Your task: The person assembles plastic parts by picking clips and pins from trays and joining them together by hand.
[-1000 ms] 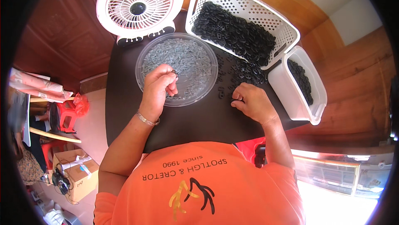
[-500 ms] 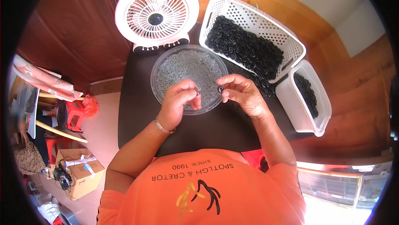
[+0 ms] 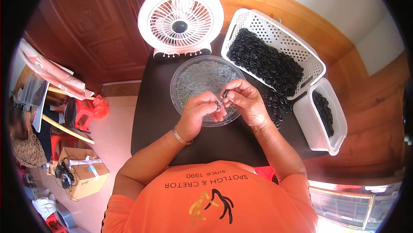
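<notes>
My left hand [image 3: 201,113] and my right hand [image 3: 242,101] meet over the near rim of a clear round dish [image 3: 183,80] filled with small grey metal parts. The fingertips of both hands pinch a small black ring with a grey part [image 3: 222,99] between them. Which hand grips which piece is too small to tell. A loose heap of black rings [image 3: 275,106] lies on the dark table just right of my right hand.
A white desk fan [image 3: 180,20] stands behind the dish. A white perforated basket [image 3: 309,63] full of black rings sits at the back right, with a smaller white bin [image 3: 307,121] of rings beside it. Red stools and a cardboard box are on the floor at left.
My right hand has come left from the heap of black rings and joined my left hand above the dish. The view has shifted slightly.
</notes>
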Available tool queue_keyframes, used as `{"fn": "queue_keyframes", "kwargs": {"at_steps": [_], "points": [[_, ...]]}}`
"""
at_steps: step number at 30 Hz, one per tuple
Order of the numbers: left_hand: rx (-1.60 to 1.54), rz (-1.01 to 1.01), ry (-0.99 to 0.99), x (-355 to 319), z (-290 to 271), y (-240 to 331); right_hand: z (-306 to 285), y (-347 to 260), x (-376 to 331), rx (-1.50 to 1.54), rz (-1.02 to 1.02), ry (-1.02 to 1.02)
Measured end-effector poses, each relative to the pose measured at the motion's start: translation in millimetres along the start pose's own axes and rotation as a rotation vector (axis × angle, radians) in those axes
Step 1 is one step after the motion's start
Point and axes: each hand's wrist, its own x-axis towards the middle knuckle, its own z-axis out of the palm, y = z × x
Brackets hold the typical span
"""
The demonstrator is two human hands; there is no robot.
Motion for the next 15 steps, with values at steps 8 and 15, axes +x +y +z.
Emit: {"fn": "queue_keyframes", "kwargs": {"at_steps": [8, 15], "points": [[0.041, 0.077, 0.051, 0, -2, -2, 9, 15, 1, -0.022, -0.123, 0.021], [0.165, 0.174, 0.056, -3, 2, -1, 9, 12, -2, -0.028, -0.194, -0.067]]}}
